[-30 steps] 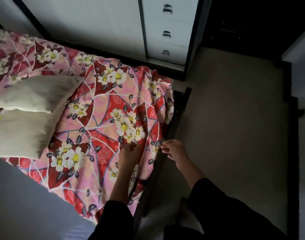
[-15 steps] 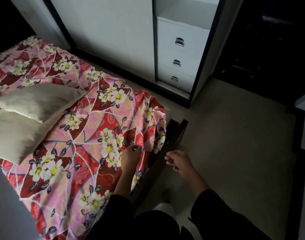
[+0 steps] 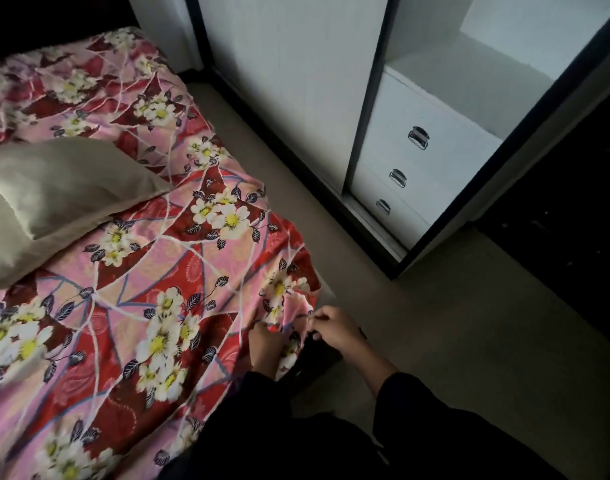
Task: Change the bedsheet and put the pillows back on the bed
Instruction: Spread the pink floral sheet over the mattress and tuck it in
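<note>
The flowered bedsheet [image 3: 165, 278] covers the bed [image 3: 322, 356] and hangs over its near corner. At this corner the left hand [image 3: 266, 344] has its fingers curled into the cloth from above. The right hand [image 3: 336, 329], just beside the corner on the floor side, pinches the sheet's edge with bent fingers. Two beige pillows [image 3: 71, 183] lie on the sheet, well apart from this corner.

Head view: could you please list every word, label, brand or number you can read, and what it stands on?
None: no word, label, brand or number can be read. The bedsheet bears only a flower pattern, the pillows are plain, and the drawers show only bare metal handles.
</note>
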